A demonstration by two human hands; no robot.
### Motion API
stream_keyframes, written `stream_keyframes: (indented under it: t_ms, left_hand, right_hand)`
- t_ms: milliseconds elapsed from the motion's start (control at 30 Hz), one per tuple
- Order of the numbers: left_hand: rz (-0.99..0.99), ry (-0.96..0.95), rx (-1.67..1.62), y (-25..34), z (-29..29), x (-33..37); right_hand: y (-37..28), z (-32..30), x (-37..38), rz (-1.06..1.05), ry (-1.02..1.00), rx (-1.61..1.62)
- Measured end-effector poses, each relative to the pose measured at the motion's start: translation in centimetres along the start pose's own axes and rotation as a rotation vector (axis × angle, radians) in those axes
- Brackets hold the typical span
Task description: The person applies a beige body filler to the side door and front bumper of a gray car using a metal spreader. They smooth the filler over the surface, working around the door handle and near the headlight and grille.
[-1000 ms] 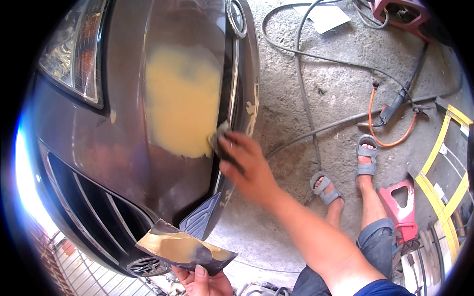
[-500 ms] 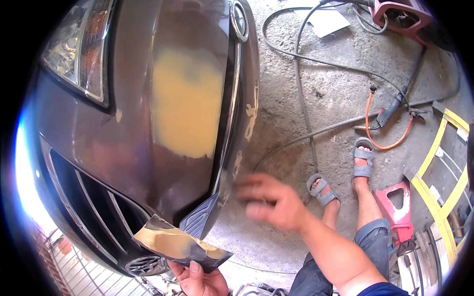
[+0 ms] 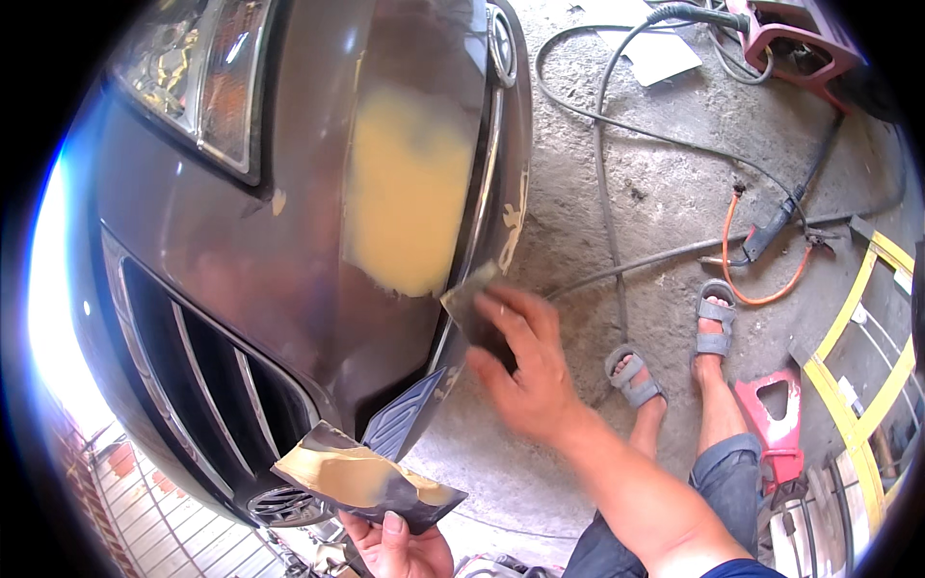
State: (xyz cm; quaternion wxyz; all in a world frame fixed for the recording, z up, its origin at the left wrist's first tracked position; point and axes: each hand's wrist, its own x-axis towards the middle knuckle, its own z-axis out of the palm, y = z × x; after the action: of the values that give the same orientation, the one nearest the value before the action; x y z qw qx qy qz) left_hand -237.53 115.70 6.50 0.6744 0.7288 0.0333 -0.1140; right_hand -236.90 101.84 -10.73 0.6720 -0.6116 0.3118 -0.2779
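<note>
At the lower middle, my left hand [image 3: 395, 547] pinches the edge of a dark flat board [image 3: 438, 499], thumb on top. Tan-yellow putty [image 3: 337, 474] lies smeared over the board. Up and to the right, my right hand [image 3: 528, 356] grips a thin, flat putty spreader [image 3: 468, 301], slightly blurred. The spreader's edge lies over the chrome strip along the brown car bumper [image 3: 299, 318], just below a large yellow putty patch [image 3: 409, 202]. Whether it touches the surface I cannot tell. Smaller putty streaks [image 3: 514, 222] run down the bumper's lower edge.
The headlight [image 3: 217, 77] and dark grille [image 3: 193, 376] lie to the left. Cables [image 3: 605, 212] loop across the concrete floor toward a pink machine [image 3: 795, 43]. Near my sandalled feet stand a red jack stand [image 3: 771, 409] and a yellow frame [image 3: 824, 371].
My right hand has moved up and slightly left, bringing the spreader into clear sight against the bumper edge. The view has shifted a little; my left hand still holds the board.
</note>
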Motion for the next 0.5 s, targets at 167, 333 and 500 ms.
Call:
stream_keyframes:
  t_ms: [167,333,500]
  left_hand:
    - [0.012,0.021,-0.001,0.2,0.3,-0.6]
    - [0.016,0.025,-0.023,0.3,-0.3,-0.7]
    - [0.002,0.052,-0.017,-0.4,-1.4,-0.5]
  right_hand:
    - [-3.6,-0.5,6.6,-0.467,0.089,-0.303]
    - [-3.9,-0.4,7.4,-0.574,0.065,-0.393]
    - [0.2,0.7,3.5,-0.391,-0.068,-0.358]
